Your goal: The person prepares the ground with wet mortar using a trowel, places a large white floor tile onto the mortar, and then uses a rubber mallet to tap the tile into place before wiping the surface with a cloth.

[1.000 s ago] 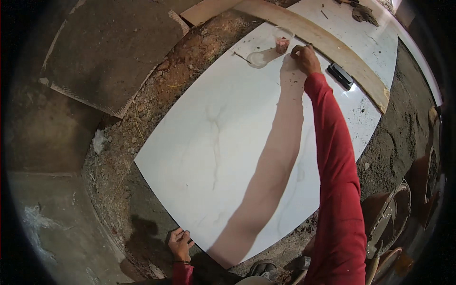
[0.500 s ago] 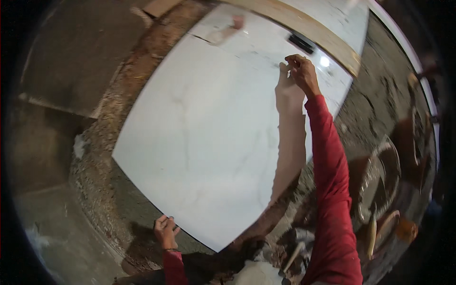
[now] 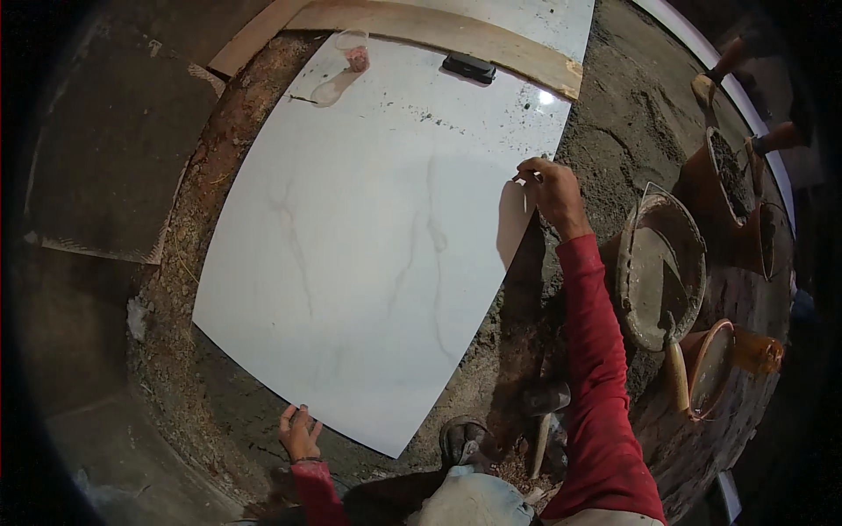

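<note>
A large white marble-look tile [image 3: 368, 228] with grey veins lies in front of me on grey mortar. At its near left edge is my left hand [image 3: 300, 432], fingers apart, the tips at the edge. Over the tile's right edge, my right hand [image 3: 553, 195] has thumb and fingers pinched together; whatever they hold, if anything, is too small to name. Its shadow falls on the tile. Dark crumbs [image 3: 430, 117] are scattered across the far part. A black block-shaped object [image 3: 468, 68] and a clear cup [image 3: 355, 54] with something pink inside stand there too.
A wooden board [image 3: 421, 24] lies across the far end. To the right are a bucket [image 3: 662, 263] of grey mix, a wooden-handled tool [image 3: 676, 373], and smaller buckets [image 3: 710, 364]. A mallet [image 3: 545, 399] lies near my foot. Another person's feet [image 3: 703, 89] show at far right.
My right hand has come back from beside the black block to the tile's right edge, still pinched. My left hand stays at the near edge. The view has shifted.
</note>
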Motion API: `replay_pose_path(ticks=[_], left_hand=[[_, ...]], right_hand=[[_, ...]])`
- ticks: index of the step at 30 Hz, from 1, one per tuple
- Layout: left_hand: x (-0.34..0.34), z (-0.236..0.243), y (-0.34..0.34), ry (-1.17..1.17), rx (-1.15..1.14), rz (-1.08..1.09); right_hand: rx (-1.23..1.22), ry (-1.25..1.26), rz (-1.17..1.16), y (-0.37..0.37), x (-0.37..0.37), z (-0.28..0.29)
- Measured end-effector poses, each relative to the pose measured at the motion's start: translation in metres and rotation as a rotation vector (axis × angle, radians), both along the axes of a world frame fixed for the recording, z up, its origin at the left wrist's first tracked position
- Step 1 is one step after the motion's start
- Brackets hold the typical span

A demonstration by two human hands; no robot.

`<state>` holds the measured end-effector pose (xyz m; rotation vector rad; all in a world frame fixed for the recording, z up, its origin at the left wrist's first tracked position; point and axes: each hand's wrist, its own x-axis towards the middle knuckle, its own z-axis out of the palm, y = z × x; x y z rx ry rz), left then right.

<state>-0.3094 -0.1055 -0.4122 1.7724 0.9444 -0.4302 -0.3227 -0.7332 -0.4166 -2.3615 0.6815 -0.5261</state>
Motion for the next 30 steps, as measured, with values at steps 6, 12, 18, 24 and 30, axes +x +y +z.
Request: replay_pose_path(ticks=[6,12,18,24,30], left_hand=[[0.004,-0.01,0.013,0.007,-0.046,0.028],[0.004,-0.005,0.012,-0.004,-0.04,0.005],[0.004,-0.005,0.009,0.006,-0.04,0.012],[0.002,-0.005,0.02,-0.01,-0.08,0.02],[0.006,0.006,-0.003,-0.039,-0.038,0.0]], right_hand=[[-0.025,0.069,0.067,-0.003,0.002,0.0],[-0.104,0.1,0.054,0.008,-0.001,0.006],[-0.215,0.14,0.056,0.002,0.001,-0.006],[-0.254,0.202,0.075,0.012,0.014,-0.007],[-0.261,0.229,0.064,0.008,0.008,0.0]])
